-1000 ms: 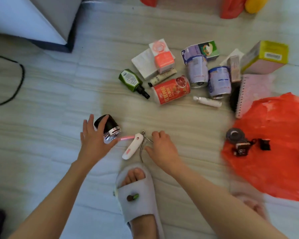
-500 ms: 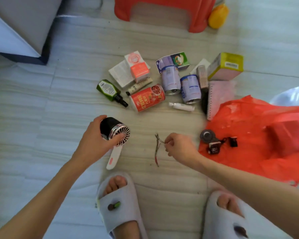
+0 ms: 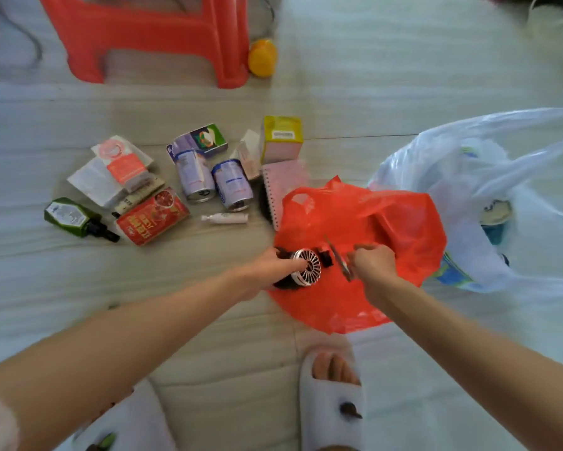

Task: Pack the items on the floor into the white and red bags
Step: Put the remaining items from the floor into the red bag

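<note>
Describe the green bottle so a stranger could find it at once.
Start at the red plastic stool, then drop to the cluster of packages on the floor below it. The green bottle lies on its side at the cluster's far left, beside the red can; it alone is green glass with a black cap.

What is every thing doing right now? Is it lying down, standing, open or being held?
Fan: held by left hand, over red bag.
Clippers: pinched by right hand.
Red bag: flat on floor.
White bag: open, things inside.
Red can: lying down.
Green bottle: lying down, capped.
Tube: lying down.
Yellow box: upright.
</note>
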`<control>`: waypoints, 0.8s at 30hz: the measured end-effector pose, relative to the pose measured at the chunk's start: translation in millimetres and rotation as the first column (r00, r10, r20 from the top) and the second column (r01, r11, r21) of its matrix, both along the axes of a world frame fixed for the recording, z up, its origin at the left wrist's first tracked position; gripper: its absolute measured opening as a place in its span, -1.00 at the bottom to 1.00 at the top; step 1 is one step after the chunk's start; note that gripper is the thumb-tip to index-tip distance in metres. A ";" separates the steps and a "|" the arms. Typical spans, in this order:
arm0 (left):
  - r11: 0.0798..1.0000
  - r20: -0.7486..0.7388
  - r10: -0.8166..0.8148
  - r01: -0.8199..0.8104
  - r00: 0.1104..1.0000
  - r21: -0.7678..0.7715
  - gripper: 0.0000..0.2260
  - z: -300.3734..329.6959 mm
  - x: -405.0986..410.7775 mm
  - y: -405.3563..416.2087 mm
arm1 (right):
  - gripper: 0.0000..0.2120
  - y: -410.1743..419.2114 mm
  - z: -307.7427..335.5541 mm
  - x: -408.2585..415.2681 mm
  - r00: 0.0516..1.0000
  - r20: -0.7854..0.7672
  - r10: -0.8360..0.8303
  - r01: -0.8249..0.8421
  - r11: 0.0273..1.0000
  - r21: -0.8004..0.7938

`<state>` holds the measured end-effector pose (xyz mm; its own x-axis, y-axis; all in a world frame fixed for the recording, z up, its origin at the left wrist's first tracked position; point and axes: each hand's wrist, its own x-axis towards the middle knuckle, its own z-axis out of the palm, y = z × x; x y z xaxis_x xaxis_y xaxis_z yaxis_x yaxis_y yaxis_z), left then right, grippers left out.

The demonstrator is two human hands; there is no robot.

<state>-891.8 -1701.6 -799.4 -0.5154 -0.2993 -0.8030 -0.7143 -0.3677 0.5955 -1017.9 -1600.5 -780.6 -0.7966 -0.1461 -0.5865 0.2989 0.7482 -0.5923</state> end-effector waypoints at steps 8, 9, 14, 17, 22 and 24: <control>0.997 -0.120 0.062 -0.067 0.991 -0.041 -0.52 -8.7 -15.5 19.7 | -0.73 3.4 15.5 10.6 0.934 -0.173 0.314 -0.309 0.950 0.053; 0.993 -0.136 -0.004 -0.012 0.991 -0.120 -0.56 -9.1 -5.0 16.2 | -0.73 3.8 17.2 15.8 0.908 -0.187 0.376 -0.370 0.927 0.068; 0.734 0.003 -0.384 0.307 0.924 -0.606 -0.65 -12.4 83.0 -16.0 | -0.73 1.7 13.5 47.7 0.691 -0.192 0.696 -0.681 0.717 0.148; 0.691 0.094 -0.227 0.229 0.969 -0.686 -0.65 -16.4 147.0 -32.7 | -0.70 -15.1 7.1 69.8 0.491 -0.177 0.853 -0.825 0.521 0.221; 0.723 0.341 0.148 0.134 0.928 -0.677 -0.53 -32.5 259.5 -50.6 | -0.65 -67.7 -18.0 118.7 0.259 -0.199 0.945 -0.919 0.305 0.249; 0.767 0.422 0.246 0.091 0.873 -0.635 -0.40 -38.6 283.8 -48.7 | -0.63 -88.8 -35.8 142.4 0.210 -0.201 0.957 -0.931 0.259 0.259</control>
<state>-608.0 -1750.3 -838.0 -0.0918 -0.8321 -0.5469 -0.9425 -0.1046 0.3173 -875.5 -1689.3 -816.4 -0.2071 -0.8779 -0.4317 -0.8110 0.4009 -0.4262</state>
